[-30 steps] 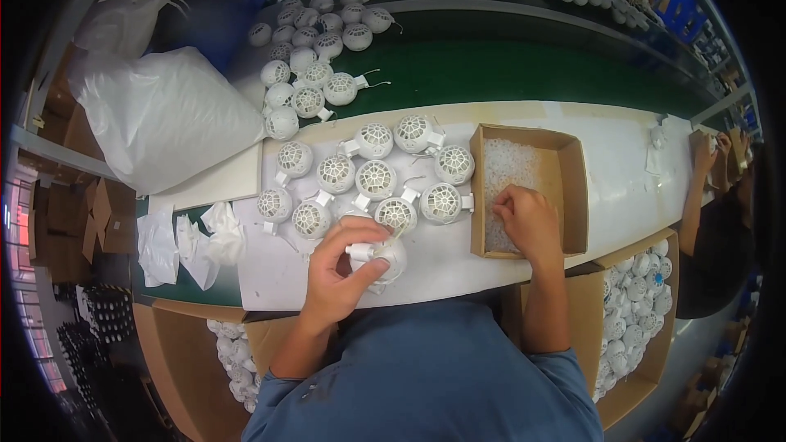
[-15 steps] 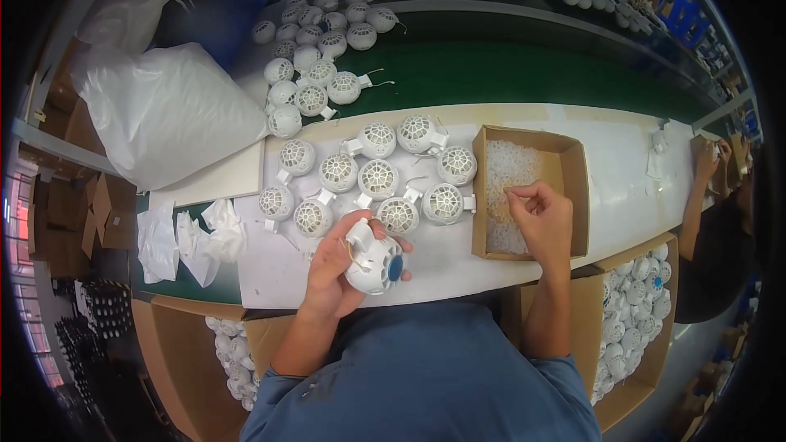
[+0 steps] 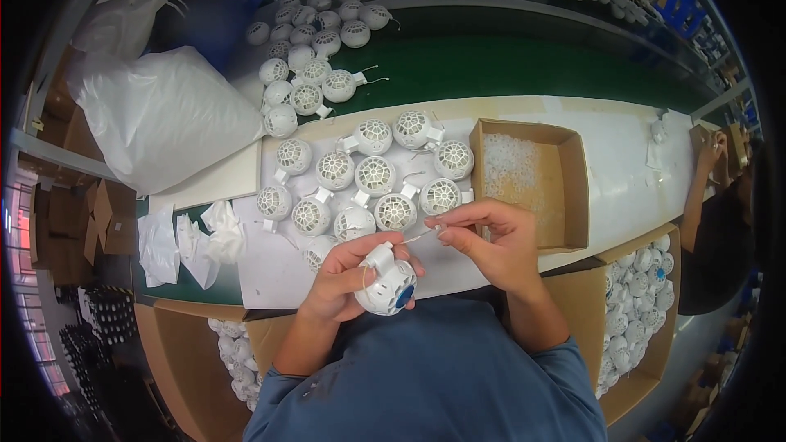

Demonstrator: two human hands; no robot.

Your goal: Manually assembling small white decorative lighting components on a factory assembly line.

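Observation:
My left hand (image 3: 344, 274) is wrapped round a white ball-shaped housing (image 3: 383, 290) with a blue round centre facing lower right and a square white neck on top. A thin wire (image 3: 416, 237) runs from beside the neck up to my right hand (image 3: 495, 245). Thumb and forefinger of that hand pinch at the wire's end, where something small and pale shows; its exact kind is too small to make out. Just beyond my hands, several similar white housings (image 3: 375, 176) with web-like grilles lie on the white table top (image 3: 626, 172).
An open cardboard box (image 3: 577, 188) of small translucent pieces (image 3: 508, 160) stands right of the housings. A big white plastic bag (image 3: 164, 115) sits at left. Cartons of white balls (image 3: 237, 352) flank me on both sides. Another person's arm (image 3: 700, 184) is at far right.
My right hand has come from the box of translucent pieces leftward to the wire of the held housing. The left hand has turned the housing slightly and shifted it a little nearer me.

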